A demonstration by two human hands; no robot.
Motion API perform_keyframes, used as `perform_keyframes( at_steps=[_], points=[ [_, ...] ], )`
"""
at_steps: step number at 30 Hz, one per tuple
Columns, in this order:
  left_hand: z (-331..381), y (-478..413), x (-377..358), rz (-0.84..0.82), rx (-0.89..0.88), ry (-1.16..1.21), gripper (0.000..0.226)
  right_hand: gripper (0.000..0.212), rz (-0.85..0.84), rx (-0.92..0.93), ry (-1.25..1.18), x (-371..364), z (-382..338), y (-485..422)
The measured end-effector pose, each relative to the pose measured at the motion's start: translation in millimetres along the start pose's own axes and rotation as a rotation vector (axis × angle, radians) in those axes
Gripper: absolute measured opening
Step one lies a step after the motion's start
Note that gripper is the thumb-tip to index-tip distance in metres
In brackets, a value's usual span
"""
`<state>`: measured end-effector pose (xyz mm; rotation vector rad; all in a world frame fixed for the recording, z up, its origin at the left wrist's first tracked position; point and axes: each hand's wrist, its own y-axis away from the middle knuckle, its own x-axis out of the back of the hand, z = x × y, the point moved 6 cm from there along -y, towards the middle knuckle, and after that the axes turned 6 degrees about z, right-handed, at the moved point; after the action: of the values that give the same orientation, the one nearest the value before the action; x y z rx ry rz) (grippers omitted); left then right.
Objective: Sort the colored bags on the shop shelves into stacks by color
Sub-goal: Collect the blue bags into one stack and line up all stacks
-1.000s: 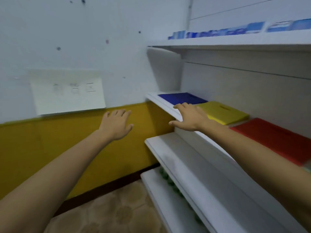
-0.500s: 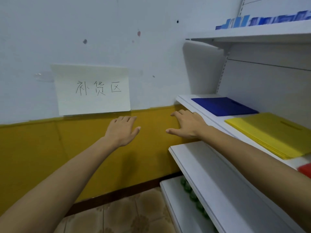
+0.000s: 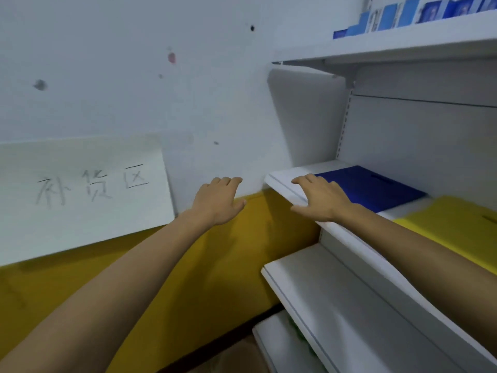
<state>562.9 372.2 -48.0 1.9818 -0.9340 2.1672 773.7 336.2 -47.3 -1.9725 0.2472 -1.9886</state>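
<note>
Currently, both hands are seen stretched forward with bare forearms, palms down and fingers loosely spread, and nothing is grasped by either. The left hand (image 3: 217,201) is held in the air in front of the wall, at the line where the white upper part meets the yellow lower band (image 3: 172,278), well apart from the shelving. The right hand (image 3: 321,199) is placed over the front left corner of the middle shelf (image 3: 282,179); whether the palm rests on the shelf edge or hangs just above it cannot be told. Just behind and to the right of that hand, a flat stack of blue bags (image 3: 376,188) is laid on the same shelf, its near corner partly hidden by the knuckles. Further right on that shelf — with a strip of bare white board left between — a stack of yellow bags (image 3: 451,224) is laid flat and is cut off by the right edge of the frame and by the right forearm. A lower shelf (image 3: 336,300) is seen beneath, and under it a third board with some small green items (image 3: 295,329) too blurred to identify. On the top shelf (image 3: 403,45) a row of blue and white packets (image 3: 403,16) is stood upright. A white paper sign (image 3: 83,195) with handwritten characters is fixed to the wall at the left.
</note>
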Motion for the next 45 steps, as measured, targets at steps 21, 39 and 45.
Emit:
perform_keyframes(
  at_steps=[21,39,45],
  points=[
    [176,-301,-169,-0.207,-0.614,0.349,0.062,0.056,-0.202,-1.018,0.353,-42,231,12],
    [182,-331,-241,-0.174,-0.567,0.616,0.046,0.052,-0.127,-1.295,0.566,-81,207,1],
    [182,-329,-238,-0.161,-0.593,0.714,0.054,0.054,0.12,-1.509,-0.017,-73,220,5]
  ],
)
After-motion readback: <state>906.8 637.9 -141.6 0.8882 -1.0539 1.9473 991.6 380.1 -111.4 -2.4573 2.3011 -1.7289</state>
